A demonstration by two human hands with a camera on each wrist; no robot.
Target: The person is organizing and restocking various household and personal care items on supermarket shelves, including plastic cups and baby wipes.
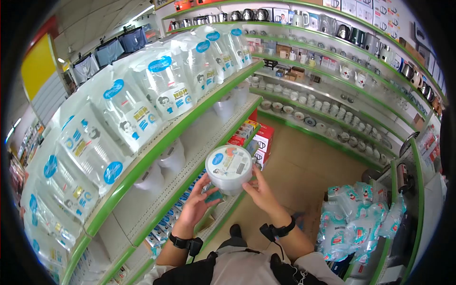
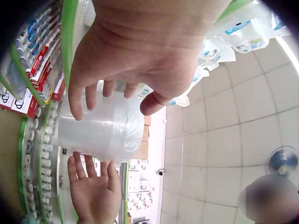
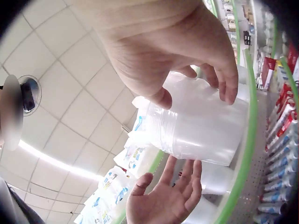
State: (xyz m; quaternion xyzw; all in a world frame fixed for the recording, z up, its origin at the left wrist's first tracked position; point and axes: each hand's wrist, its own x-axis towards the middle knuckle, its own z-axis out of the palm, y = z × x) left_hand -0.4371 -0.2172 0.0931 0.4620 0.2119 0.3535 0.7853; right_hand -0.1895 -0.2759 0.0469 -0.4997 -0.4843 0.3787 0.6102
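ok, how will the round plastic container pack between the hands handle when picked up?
The round plastic container pack is probably light for its size, given its translucent walls. Its glossy sides may be slippery. Its round outline suggests it could roll if laid sideways.

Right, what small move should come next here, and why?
Probably ease the labelled stack of round plastic containers leftward over the perforated middle shelf: the left hand and right hand flank it beside that shelf, where similar translucent containers stand.
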